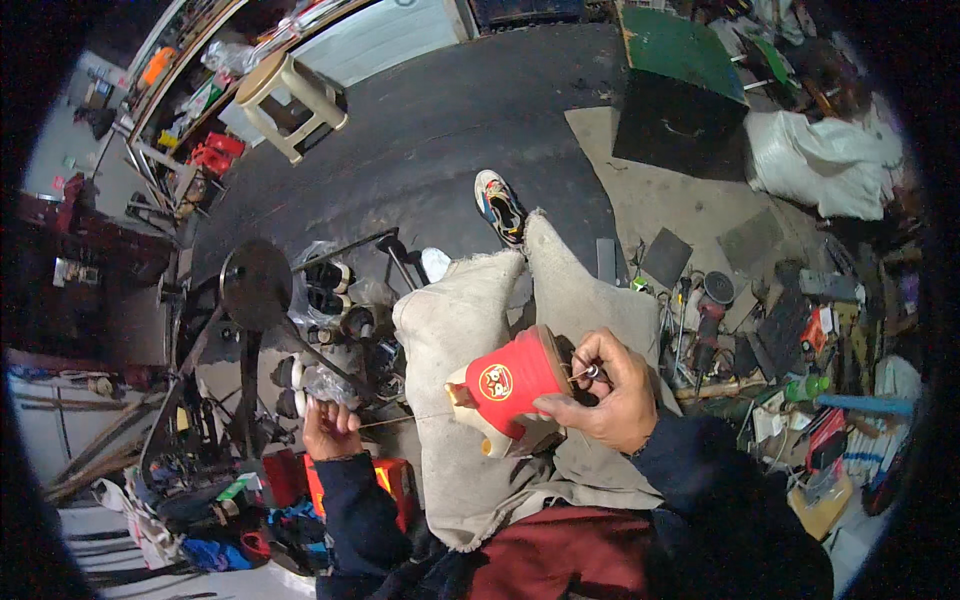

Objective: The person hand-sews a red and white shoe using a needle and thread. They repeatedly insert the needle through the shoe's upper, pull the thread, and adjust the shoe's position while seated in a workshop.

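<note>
Across my lap, over a beige cloth covering [450, 310], my right hand [615, 400] grips a red container [520, 375] with a gold emblem, lying tilted with a cream part and gold bits toward the lower left. A small metal fitting [592, 371] shows among the right fingers at the container's rim. My left hand [330, 430], left of my knee, pinches a thin brownish cord or wire [390, 421] that runs rightward toward the container; its far end is hidden.
A plastic stool [290, 105] stands at the back left, a green-topped black box [675, 90] and white sack [820, 160] back right. A metal frame with round plate [255, 285] is at my left; an angle grinder [712, 315] and scattered tools lie right.
</note>
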Available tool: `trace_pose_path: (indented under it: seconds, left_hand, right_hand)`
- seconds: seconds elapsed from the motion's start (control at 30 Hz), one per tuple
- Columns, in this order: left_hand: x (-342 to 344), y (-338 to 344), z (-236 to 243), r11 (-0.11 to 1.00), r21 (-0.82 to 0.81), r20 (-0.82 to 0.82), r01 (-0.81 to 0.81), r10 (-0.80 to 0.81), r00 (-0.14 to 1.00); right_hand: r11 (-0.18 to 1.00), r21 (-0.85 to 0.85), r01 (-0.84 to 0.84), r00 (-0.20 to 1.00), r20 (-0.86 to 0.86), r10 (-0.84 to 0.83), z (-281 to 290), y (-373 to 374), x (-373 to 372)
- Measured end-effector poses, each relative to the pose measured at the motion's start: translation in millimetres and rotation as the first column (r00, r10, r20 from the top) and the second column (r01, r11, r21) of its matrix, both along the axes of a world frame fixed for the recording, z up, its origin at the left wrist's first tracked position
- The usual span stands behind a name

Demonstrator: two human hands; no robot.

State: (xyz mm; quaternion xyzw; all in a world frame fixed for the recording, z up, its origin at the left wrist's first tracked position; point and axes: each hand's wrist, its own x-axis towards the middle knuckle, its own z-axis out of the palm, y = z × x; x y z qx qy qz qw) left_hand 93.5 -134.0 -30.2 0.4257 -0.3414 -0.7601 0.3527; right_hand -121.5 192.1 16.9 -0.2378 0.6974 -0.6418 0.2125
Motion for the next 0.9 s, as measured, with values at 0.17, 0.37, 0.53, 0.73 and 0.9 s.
trace_pose_path:
  seconds: [0.17,0.37,0.53,0.73,0.9]
  left_hand:
    - [-24.0,44.5,34.3,0.749,-0.606,0.305,0.268,-0.093,0.948]
    - [-90.2,155.2,114.7,-0.157,-0.833,0.550,0.531,-0.123,0.826]
    - [-141.8,194.0,123.1,-0.338,-0.766,0.633,0.546,-0.248,0.734]
    - [-148.9,198.5,113.9,-0.408,-0.766,0.621,0.498,-0.264,0.738]
    - [-144.9,194.8,112.2,-0.333,-0.772,0.630,0.542,-0.283,0.724]
  right_hand:
    - [0.998,-0.069,0.007,0.999,0.043,-0.004,-3.1,13.5,-4.9]
    - [0.979,-0.201,-0.036,0.979,0.188,0.074,1.7,33.2,-2.0]
    - [0.980,-0.196,-0.038,0.958,0.272,0.091,21.2,53.5,12.2]
    - [0.985,-0.152,-0.086,0.980,0.165,0.111,27.6,64.5,20.6]
    - [0.983,-0.146,-0.108,0.885,0.437,0.162,22.4,67.9,21.1]
